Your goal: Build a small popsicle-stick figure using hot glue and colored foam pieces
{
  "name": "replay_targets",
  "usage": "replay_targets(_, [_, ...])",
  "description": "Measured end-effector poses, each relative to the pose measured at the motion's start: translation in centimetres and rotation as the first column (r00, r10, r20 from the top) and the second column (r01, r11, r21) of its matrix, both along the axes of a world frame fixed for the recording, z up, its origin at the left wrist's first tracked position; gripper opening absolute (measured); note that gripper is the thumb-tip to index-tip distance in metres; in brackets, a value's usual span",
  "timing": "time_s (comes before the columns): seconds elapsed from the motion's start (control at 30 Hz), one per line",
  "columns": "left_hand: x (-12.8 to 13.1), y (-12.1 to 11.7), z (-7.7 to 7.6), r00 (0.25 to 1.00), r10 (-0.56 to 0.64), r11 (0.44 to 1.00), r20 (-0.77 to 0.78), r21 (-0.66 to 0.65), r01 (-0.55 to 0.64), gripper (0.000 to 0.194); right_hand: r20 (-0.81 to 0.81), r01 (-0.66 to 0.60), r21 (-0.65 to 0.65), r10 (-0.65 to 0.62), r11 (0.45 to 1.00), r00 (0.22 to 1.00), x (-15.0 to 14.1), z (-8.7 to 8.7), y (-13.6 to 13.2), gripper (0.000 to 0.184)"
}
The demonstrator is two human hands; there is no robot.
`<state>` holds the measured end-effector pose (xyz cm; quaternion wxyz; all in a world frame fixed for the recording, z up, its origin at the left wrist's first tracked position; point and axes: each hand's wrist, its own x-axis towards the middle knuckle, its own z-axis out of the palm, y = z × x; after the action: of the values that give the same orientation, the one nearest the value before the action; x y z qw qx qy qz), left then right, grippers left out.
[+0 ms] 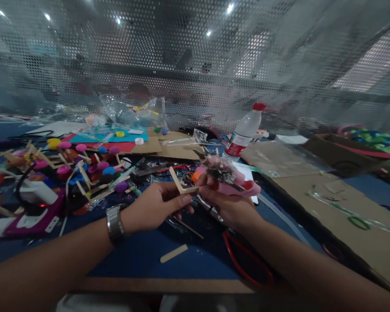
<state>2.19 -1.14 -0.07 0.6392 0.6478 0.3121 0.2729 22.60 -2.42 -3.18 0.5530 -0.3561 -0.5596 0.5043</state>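
My left hand (149,208), with a metal-banded watch (115,223) on its wrist, pinches an L-shaped piece of pale wooden craft sticks (176,180) between thumb and fingers. One end of that piece reaches the fingertips of my right hand (235,212). My right hand is closed around a pink bundle (247,187) with grey, ragged scraps on top; its exact kind is unclear. Below the hands, a loose craft stick (173,254) lies on the blue tabletop (133,264). Red loop handles (243,260) show under my right forearm.
Many coloured balls on wooden sticks (100,167) crowd the left, beside a purple power strip (35,221) with a white plug. A red-capped bottle (243,132) stands tilted behind my right hand. Cardboard (354,208) covers the right side; a perforated metal screen (182,56) rises behind.
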Motion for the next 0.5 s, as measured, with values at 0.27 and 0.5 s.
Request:
replay_targets(0.27, [0.36, 0.06, -0.14, 0.967, 0.197, 0.98, 0.159, -0.075, -0.187, 0.026, 0.085, 0.048, -0.008, -0.047, 0.999, 0.995, -0.62, 0.87, -0.3, 0.029])
replay_targets(0.5, [0.89, -0.21, -0.39, 0.923, 0.286, 0.958, 0.258, -0.076, -0.275, 0.033, 0.045, 0.092, -0.036, -0.09, 0.995, 0.995, -0.7, 0.28, -0.41, 0.03])
